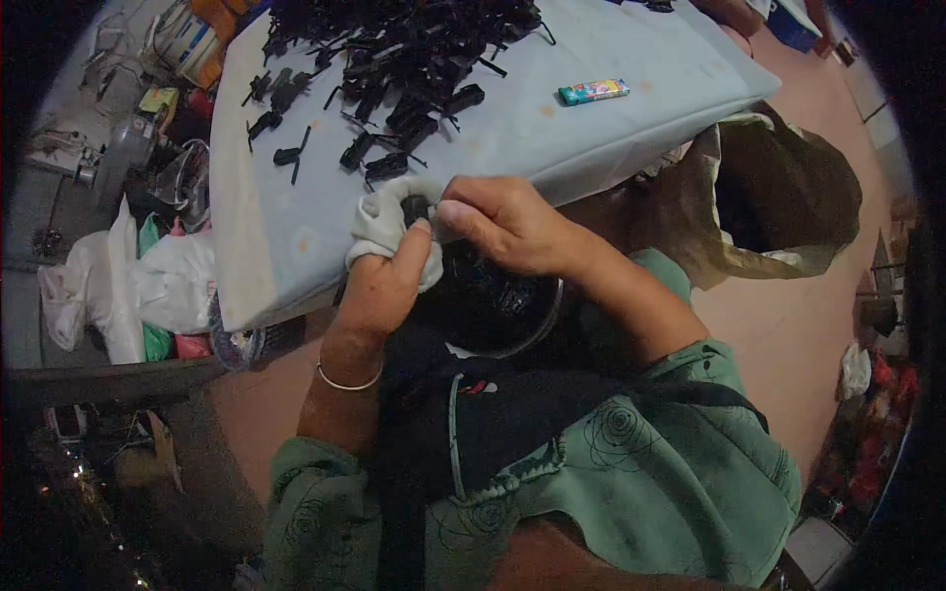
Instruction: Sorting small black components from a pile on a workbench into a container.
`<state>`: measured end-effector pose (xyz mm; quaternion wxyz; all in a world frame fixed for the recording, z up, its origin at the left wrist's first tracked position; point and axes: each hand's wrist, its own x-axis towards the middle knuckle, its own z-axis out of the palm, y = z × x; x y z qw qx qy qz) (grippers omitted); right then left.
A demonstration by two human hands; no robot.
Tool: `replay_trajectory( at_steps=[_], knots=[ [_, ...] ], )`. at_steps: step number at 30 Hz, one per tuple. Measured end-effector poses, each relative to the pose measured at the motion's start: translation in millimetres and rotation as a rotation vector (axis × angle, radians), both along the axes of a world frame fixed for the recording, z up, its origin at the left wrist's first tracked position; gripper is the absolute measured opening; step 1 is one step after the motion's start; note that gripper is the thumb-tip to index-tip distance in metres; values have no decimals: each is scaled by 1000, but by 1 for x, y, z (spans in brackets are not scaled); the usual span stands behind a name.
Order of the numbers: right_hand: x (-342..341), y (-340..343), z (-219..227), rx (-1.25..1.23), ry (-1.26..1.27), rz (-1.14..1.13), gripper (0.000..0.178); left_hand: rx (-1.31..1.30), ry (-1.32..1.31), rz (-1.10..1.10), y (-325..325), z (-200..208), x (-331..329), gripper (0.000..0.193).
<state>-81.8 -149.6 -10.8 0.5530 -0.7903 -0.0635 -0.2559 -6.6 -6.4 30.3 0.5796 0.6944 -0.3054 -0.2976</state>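
Note:
My left hand [384,281] grips a white cloth [379,222] bunched against a small black plastic part [415,208]. My right hand [503,222] pinches that same black part from the right, fingers closed over it. Both hands meet at the near edge of a white table [296,236]. Below them, on my lap, sits a round dark bowl [493,305] with black pieces in it. A pile of several black plastic parts [394,59] lies farther back on the table.
A small teal and pink packet [594,92] lies on the table to the right. A brown open sack [778,197] stands right of the table. White plastic bags [128,286] and clutter sit on the floor at left.

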Motion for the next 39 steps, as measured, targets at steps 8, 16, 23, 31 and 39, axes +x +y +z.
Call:
replay_trajectory(
  at_steps=[8,16,23,31,39],
  knots=[
    [9,24,-5,-63,-45,-92,25,-19,-670,3,2,-25,4,26],
    [21,3,13,-340,48,-242,24,82,-667,-180,26,-16,16,29],
    [44,-4,-6,-710,47,-535,19,107,-264,24,19,-7,14,23],
    [23,-10,-7,-595,-223,-578,8,35,-440,202,2,6,17,19],
    [7,0,3,-786,-410,-249,16,162,-416,58,-7,3,20,27]
  ],
)
